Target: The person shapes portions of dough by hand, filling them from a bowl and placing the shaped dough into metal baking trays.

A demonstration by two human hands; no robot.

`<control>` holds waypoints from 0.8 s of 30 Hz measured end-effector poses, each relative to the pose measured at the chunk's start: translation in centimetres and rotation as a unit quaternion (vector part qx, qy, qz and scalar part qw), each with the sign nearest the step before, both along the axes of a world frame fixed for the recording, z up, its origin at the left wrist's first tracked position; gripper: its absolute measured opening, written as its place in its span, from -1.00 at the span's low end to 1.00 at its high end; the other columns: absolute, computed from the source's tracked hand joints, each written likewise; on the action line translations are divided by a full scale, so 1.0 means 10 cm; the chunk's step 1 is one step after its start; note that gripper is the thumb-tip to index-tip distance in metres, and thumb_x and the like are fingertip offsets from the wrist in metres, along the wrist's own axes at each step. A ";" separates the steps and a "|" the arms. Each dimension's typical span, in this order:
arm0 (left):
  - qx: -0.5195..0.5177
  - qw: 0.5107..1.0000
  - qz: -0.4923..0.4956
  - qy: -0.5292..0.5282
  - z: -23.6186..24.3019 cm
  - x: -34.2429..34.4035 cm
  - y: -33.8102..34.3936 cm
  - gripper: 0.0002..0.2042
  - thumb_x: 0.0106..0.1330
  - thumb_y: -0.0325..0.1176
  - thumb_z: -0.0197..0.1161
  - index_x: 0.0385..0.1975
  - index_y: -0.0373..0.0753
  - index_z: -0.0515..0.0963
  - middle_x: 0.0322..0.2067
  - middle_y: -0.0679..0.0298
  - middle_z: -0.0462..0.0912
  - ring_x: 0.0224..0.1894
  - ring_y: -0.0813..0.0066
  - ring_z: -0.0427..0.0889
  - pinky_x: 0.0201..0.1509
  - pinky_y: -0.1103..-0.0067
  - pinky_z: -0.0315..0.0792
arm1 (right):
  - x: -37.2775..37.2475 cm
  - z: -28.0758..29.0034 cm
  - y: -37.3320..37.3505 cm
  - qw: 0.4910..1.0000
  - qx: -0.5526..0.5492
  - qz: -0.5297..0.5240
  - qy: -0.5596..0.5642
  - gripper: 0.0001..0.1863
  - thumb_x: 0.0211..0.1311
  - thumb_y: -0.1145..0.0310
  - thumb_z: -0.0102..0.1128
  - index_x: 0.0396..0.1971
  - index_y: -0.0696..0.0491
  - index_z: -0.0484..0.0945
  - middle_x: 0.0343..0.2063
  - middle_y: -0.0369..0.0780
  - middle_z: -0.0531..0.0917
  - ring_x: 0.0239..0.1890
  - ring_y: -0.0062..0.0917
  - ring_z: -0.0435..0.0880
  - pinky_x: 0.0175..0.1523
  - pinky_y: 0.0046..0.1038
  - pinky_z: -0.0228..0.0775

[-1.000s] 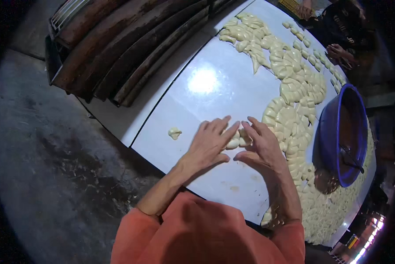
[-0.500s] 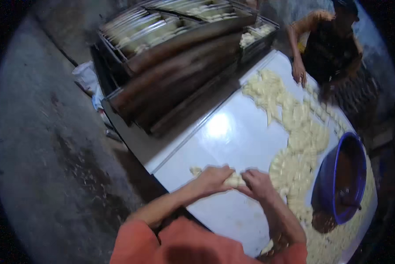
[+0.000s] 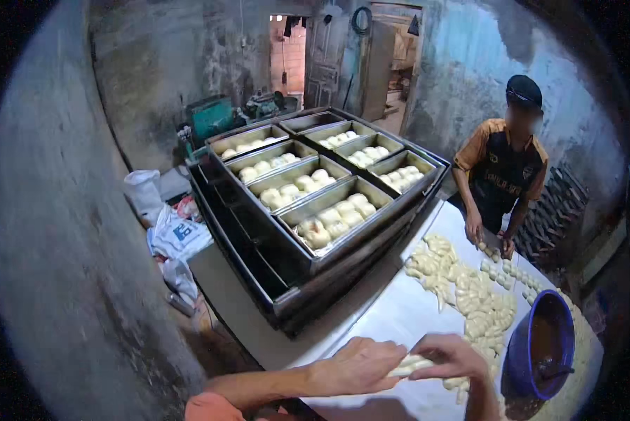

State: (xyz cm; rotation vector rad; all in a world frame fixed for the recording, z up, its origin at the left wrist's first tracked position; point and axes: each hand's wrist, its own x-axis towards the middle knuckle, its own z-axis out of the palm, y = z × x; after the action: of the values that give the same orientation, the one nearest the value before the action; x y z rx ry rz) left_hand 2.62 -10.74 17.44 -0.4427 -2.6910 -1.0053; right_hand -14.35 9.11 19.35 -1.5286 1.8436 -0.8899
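Pale, soft-looking dough in a short, thick strip (image 3: 411, 365) sits between both grips, over the near part of the smooth white tabletop (image 3: 388, 323); can't tell if it touches the surface. Left hand (image 3: 360, 365): grip closed round one end, fingers mostly hiding it. Right hand (image 3: 451, 356): grip pinching the other end, thumb below, fingers curled above. Two-ended hold probably keeps the soft piece level and under control.

Just beyond, cream-yellow overlapping dough pieces (image 3: 479, 302) spread in a loose band, likely kept within easy reach. Right side: deep blue-purple round basin (image 3: 519, 347), brown contents, dark handle leaning inside, probably parked clear of the working spot.

Far right: co-worker in dark-and-orange shirt (image 3: 505, 165), both hands at small dough lumps. Left: dark rectangular metal tins (image 3: 343, 242), most holding pale dough balls in rows; walls presumably keep those rows together.
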 end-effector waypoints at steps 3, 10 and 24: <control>-0.127 0.990 0.048 0.026 0.90 0.09 -0.62 -0.68 0.30 -0.13 0.28 -0.20 -0.25 0.44 -0.39 0.10 0.57 -0.41 0.07 0.67 -0.45 0.24 0.54 | -0.06 0.82 -0.78 0.996 -0.023 0.052 0.071 -0.55 -0.15 0.29 0.72 -0.28 0.13 0.65 -0.39 -0.26 0.66 -0.36 -0.54 0.61 -0.30 -0.44 0.40; -0.242 0.943 0.201 0.111 1.96 -0.75 -2.48 -0.63 0.17 0.00 0.36 -0.36 -0.23 0.56 -0.44 0.05 0.65 -0.31 0.07 0.71 -0.29 0.21 0.56 | -0.86 1.98 -2.86 0.936 -0.129 0.028 0.327 -0.47 -0.07 0.14 0.62 -0.13 0.11 0.64 -0.29 -0.20 0.69 -0.26 -0.41 0.63 -0.10 -0.38 0.48; -0.210 0.898 0.387 -0.004 0.97 -2.53 -4.96 -0.50 0.12 0.06 0.42 -0.15 -0.24 0.59 -0.30 0.01 0.74 -0.19 -0.02 0.74 -0.11 0.12 0.57 | -2.43 1.29 -6.03 0.920 -0.012 0.075 0.385 -0.55 0.03 0.02 0.39 -0.07 -0.09 0.73 -0.21 -0.12 0.78 -0.16 -0.26 0.76 -0.04 -0.26 0.56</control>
State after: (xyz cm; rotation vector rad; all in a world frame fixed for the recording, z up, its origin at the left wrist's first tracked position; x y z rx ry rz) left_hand -22.72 -60.31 27.18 0.5480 -2.6705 -0.1976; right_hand -38.61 -51.17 32.21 -2.2071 2.1740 -0.2266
